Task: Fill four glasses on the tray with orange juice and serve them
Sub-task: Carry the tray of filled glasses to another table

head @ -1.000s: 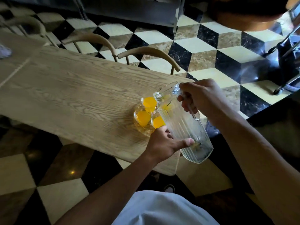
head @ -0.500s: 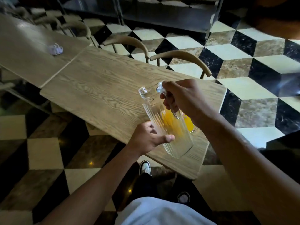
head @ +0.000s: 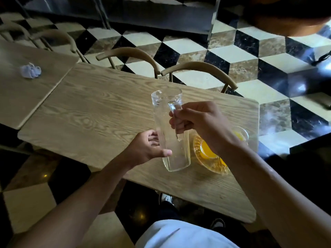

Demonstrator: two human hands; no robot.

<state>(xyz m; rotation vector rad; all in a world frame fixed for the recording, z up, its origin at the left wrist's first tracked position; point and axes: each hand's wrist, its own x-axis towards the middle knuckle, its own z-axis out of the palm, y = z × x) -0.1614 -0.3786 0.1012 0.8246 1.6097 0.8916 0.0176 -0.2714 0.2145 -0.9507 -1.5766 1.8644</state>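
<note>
A clear ribbed glass pitcher (head: 170,126) stands nearly upright over the wooden table (head: 93,119) and looks empty. My right hand (head: 198,120) grips its handle. My left hand (head: 148,147) curls around its lower side, thumb across the front. To the right of the pitcher sits an amber glass tray (head: 209,164) with glasses of orange juice (head: 206,151); my right forearm hides most of them, and another glass's rim (head: 241,134) shows past the wrist.
Two curved-back wooden chairs (head: 200,71) stand at the table's far side. A second table to the left carries a crumpled pale object (head: 30,70). A checkered tile floor surrounds everything. My shoes (head: 165,197) show below the near edge.
The pitcher went from tilted over the glasses to nearly upright, and it moved left of the tray. Both hands stayed on it. The view shifted, so the tray now lies to the right.
</note>
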